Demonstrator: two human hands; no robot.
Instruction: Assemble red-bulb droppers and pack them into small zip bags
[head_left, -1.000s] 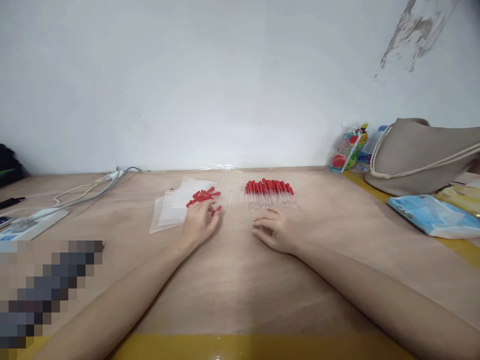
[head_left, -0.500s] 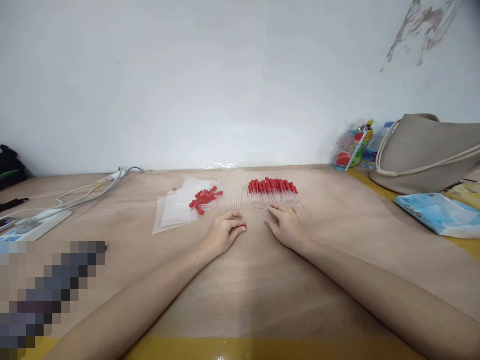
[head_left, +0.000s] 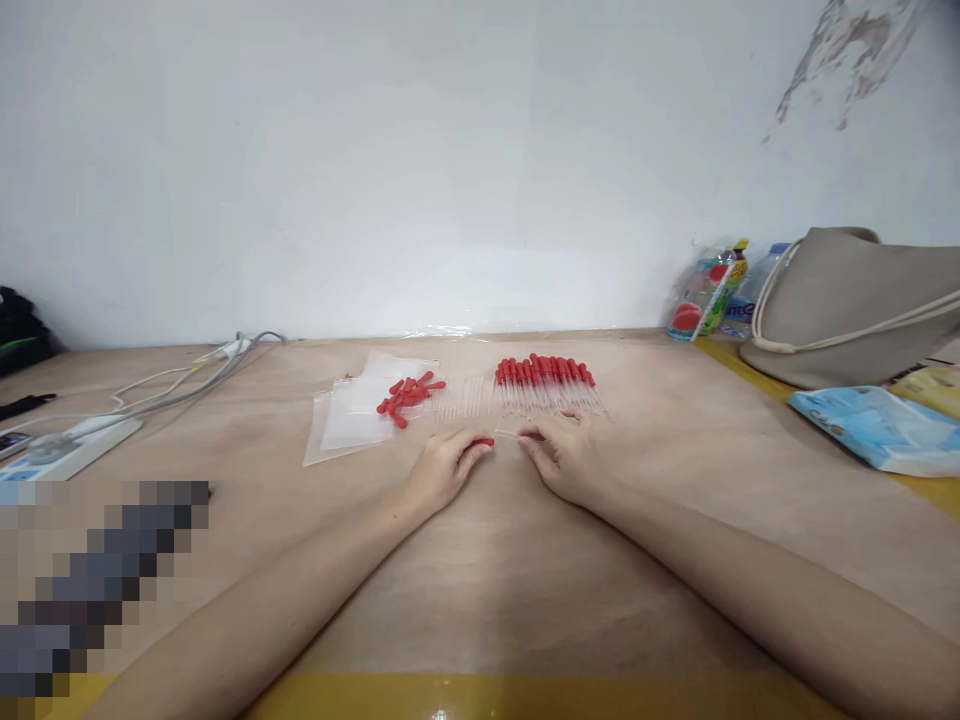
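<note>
Between thumb and fingers, my left hand [head_left: 445, 468] pinches a red rubber bulb [head_left: 486, 442]. Facing it, my right hand [head_left: 561, 456] is closed on a thin clear glass tube [head_left: 507, 433], whose end points left toward the bulb; a small gap separates the two. Behind my right hand lies a row of droppers [head_left: 544, 372], clear tubes with red bulbs on their far ends. Left of that row are several bare glass tubes [head_left: 463, 398]. A pile of loose red bulbs [head_left: 409, 396] rests on clear plastic bags [head_left: 352, 432].
At left, a power strip [head_left: 94, 448] with cables lies on the wooden table [head_left: 480, 580]. On the right are a grey bag [head_left: 862, 300], drink bottles [head_left: 705, 295] and a blue-white packet [head_left: 877, 430]. A white wall [head_left: 375, 180] bounds the back.
My right hand has come slightly left, and a glass tube now sticks out from its fingertips. The red bulb in my left hand shows more and sits slightly higher.
</note>
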